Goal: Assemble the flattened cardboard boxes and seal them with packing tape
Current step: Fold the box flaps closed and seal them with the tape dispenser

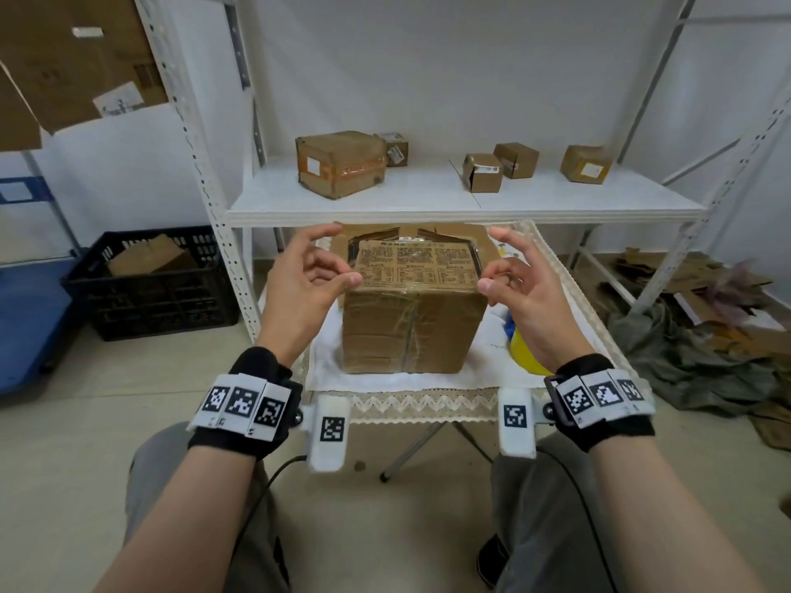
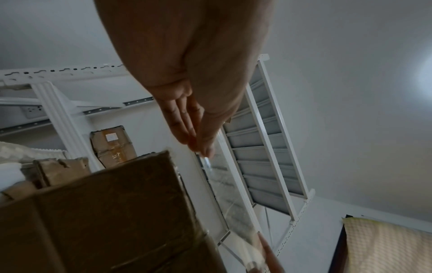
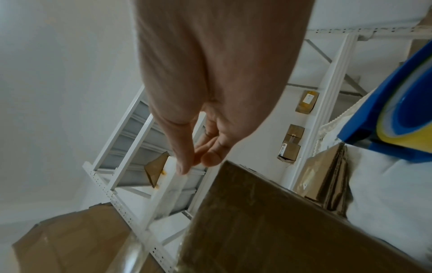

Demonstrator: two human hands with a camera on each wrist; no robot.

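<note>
A brown cardboard box (image 1: 415, 323) stands upright on the small cloth-covered table (image 1: 428, 404), with clear tape over its front seam and a printed top. My left hand (image 1: 349, 273) and right hand (image 1: 488, 284) hover at the box's near top corners. Each pinches one end of a clear tape strip (image 2: 224, 184) stretched between them above the front edge. In the left wrist view my left hand (image 2: 201, 146) holds the strip's end beside the box (image 2: 105, 212). The right wrist view shows my right hand (image 3: 198, 158), the tape strip (image 3: 170, 190) and the box (image 3: 268, 221).
A blue and yellow tape dispenser (image 1: 524, 348) lies on the table right of the box. Flattened cardboard (image 1: 453, 233) sits behind the box. The white shelf (image 1: 428, 199) carries several small boxes. A black crate (image 1: 150, 288) stands on the floor at left, cardboard scraps (image 1: 706, 301) at right.
</note>
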